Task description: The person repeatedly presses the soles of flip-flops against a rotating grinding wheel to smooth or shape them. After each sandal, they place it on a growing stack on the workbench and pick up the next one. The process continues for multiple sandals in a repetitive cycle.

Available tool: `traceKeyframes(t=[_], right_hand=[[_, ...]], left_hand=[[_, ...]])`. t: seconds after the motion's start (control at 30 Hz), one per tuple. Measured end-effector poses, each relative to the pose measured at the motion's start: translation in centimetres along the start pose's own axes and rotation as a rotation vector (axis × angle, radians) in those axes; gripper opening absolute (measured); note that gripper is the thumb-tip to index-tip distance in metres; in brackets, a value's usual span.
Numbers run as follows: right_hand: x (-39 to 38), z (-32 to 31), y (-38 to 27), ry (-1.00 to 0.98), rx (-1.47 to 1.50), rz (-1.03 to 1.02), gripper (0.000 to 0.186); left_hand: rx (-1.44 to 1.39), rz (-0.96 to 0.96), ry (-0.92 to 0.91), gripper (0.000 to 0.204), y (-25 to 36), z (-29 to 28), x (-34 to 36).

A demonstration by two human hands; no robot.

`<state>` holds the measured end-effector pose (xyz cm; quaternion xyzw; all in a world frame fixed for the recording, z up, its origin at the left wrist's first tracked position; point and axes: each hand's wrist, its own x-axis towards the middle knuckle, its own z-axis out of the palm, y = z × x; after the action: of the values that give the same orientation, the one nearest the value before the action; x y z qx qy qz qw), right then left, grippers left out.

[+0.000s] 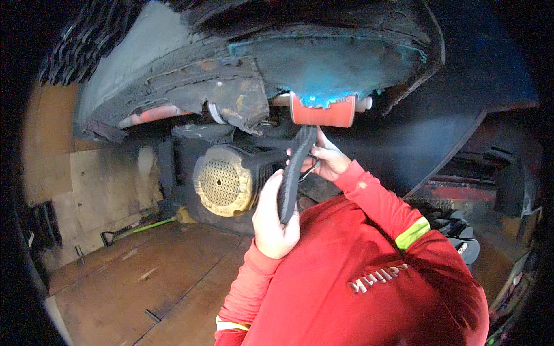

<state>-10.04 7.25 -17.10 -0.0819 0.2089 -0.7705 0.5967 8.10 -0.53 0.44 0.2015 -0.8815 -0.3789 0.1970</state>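
A dark shoe sole (pixel 295 173) with a ribbed face stands on edge, long side upright, between my hands. My left hand (pixel 276 222) is wrapped round its lower end, palm toward me. My right hand (pixel 328 157) grips the upper part from the right, and a thin black strap or loop shows by its fingers. Just above, an orange-red sanding roller (pixel 323 112) hangs under a hood (pixel 329 57) coated in bright blue dust. The sole's top end reaches the roller's lower edge; whether they touch I cannot tell.
Behind the sole sits a motor with a dusty, perforated yellow cover (pixel 222 181). Another reddish roller (pixel 156 114) is at the left under the hood. A green-handled broom (pixel 153 225) lies on the brown floor (pixel 144 277). Dark soles or shoes (pixel 456 228) are piled at right.
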Motion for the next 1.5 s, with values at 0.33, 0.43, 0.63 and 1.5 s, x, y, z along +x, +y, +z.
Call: traceKeyframes(t=[0.33, 0.43, 0.63, 1.5], right_hand=[[-1.2, -0.6, -1.9, 0.218, 0.213, 0.085, 0.054], [-2.8, 0.1, -3.1, 0.331, 0.231, 0.175, 0.05], [-3.1, 3.9, -5.2, 0.216, 0.099, 0.097, 0.056], [-4.4, 9.6, -6.0, 0.364, -0.131, 0.187, 0.099]], left_hand=[[0.053, -0.108, -0.213, 0.055, 2.6, 2.1, 7.7], [-0.12, -0.269, -0.351, 0.058, 2.8, 3.6, 9.3], [-0.172, -0.223, -0.19, 0.057, 5.1, 1.0, 6.9], [-0.602, -0.343, -0.358, 0.087, 7.7, -3.1, 3.8]])
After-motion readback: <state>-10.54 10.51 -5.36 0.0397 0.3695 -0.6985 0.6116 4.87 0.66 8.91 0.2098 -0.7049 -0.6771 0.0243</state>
